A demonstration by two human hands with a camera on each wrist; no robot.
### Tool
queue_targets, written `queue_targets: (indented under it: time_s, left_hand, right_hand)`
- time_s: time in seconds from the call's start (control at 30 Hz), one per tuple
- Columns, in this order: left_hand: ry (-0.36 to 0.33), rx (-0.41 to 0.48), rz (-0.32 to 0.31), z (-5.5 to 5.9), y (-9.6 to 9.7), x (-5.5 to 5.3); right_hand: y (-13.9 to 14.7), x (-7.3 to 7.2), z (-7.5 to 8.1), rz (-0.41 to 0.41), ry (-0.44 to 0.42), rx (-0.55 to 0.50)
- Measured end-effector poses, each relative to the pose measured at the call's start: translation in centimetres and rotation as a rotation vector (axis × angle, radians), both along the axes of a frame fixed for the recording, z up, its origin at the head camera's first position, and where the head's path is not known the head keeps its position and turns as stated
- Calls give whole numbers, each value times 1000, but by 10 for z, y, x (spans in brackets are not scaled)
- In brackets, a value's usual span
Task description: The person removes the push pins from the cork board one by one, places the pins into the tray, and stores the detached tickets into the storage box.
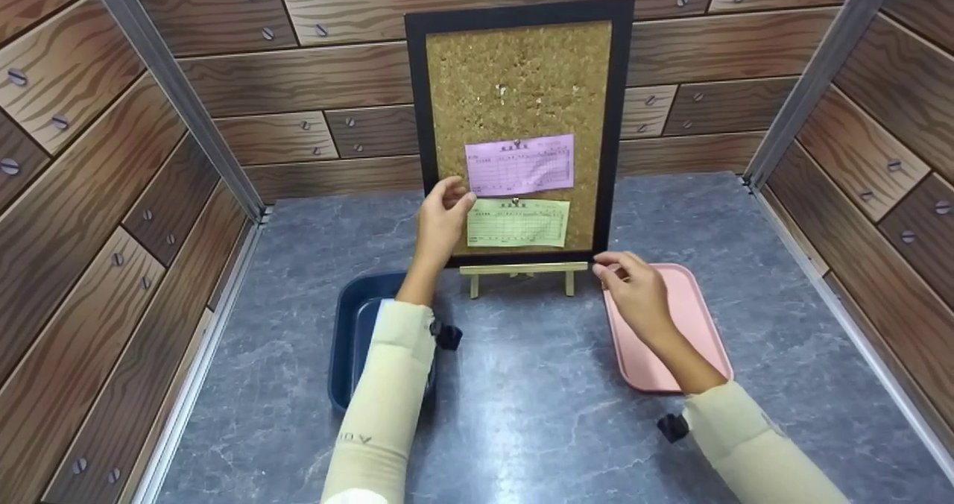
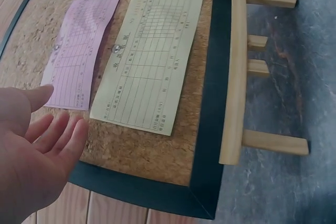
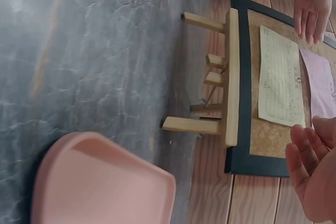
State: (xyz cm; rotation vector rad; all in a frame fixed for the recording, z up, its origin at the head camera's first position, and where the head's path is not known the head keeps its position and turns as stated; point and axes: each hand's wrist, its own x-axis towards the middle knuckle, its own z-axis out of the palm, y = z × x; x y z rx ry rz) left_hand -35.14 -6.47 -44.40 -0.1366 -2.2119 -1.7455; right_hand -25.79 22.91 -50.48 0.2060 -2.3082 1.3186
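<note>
A cork board (image 1: 522, 79) in a black frame stands on a small wooden easel (image 1: 522, 269). Pinned to it are a purple printed slip (image 1: 520, 167) and, just below, a green printed slip (image 1: 518, 224), each with a pushpin at its top edge. My left hand (image 1: 443, 221) is beside the left edges of the slips, thumb tip close to the purple slip's lower corner; whether it touches cannot be told. Its fingers (image 2: 63, 137) are relaxed and hold nothing. By the board's lower right corner, my right hand (image 1: 633, 291) hovers with loosely bent, empty fingers (image 3: 304, 153).
On the left stands a dark blue tray (image 1: 344, 340), partly hidden by my left forearm. A pink tray (image 1: 700, 325) lies on the right, under my right hand. Wood-patterned panels (image 1: 328, 79) enclose the grey marbled tabletop (image 1: 514, 414).
</note>
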Motion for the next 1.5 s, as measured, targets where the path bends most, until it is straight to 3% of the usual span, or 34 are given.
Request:
queue_targets:
  time_s: [0.23,0.5,0.8,1.03,1.3,1.5]
  left_hand:
    - [-36,13,-12,5,4,-15]
    - [-31,5,0,11,9,-21]
    - [-4,71,21,12,12,-21]
    - [11,114,43,13,10,-22]
    - [12,120,68,15,11,-26]
    - [8,103,88,16,11,-29]
  right_hand:
    - [-11,-8,12,12,2,3]
    - [-23,-20,35,36,59,23]
    - [-41,-44,62,45,168,31]
    - [-61,-70,82,37,200,61]
    - [-84,-103,94,-6,238,152]
    - [-99,-116,101,-59,225,203]
